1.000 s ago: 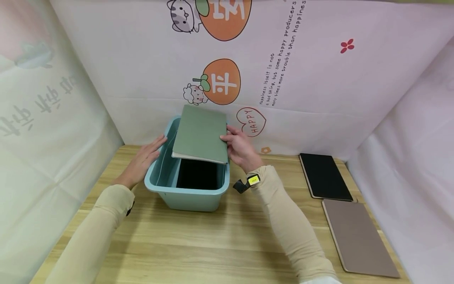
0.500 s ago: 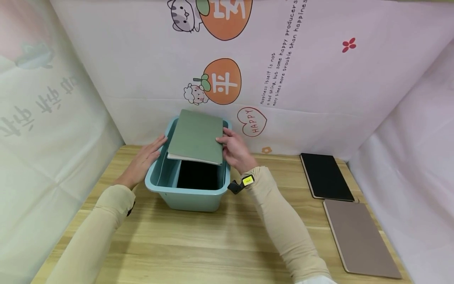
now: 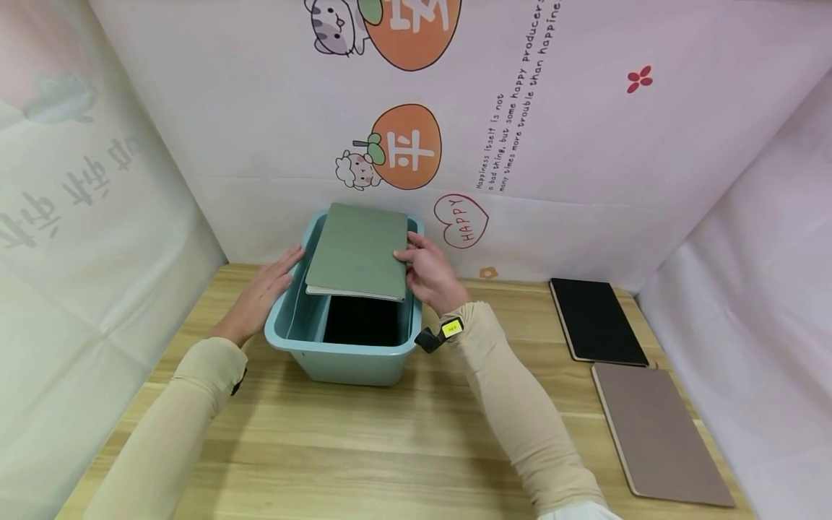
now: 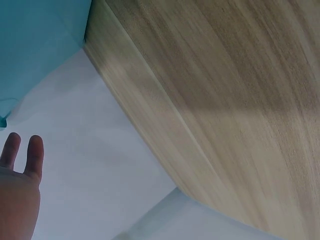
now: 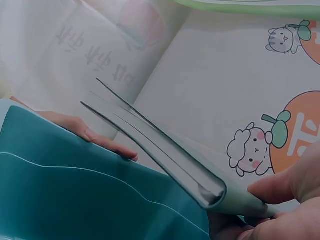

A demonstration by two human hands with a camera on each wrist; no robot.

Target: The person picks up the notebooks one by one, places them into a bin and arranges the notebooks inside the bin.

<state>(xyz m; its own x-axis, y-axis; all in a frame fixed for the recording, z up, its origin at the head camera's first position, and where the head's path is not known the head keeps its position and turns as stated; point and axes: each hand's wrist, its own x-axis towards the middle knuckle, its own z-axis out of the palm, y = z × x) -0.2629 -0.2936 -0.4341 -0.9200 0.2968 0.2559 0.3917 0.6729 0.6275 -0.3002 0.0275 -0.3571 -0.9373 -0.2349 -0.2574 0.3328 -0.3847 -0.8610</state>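
Note:
My right hand (image 3: 435, 273) grips a green notebook (image 3: 359, 249) by its spine edge, thumb on the cover and fingers below. The notebook is tilted over a light blue plastic bin (image 3: 351, 349). From the right wrist view, the covers of the notebook (image 5: 165, 150) spread slightly apart at the far edge. My left hand (image 3: 261, 295) rests with straight fingers along the bin's left rim; two of its fingers show at the edge of the left wrist view. Inside the bin lies a black flat item (image 3: 364, 321), partly hidden under the notebook.
A black notebook (image 3: 598, 321) and a taupe notebook (image 3: 659, 433) lie on the wooden table (image 3: 364, 448) at the right. A printed white cloth backdrop (image 3: 552, 144) stands right behind the bin, with white cloth on both sides.
My right hand has moved the green notebook a little left and down over the bin, mostly in the first half second. My left hand has stayed at the rim.

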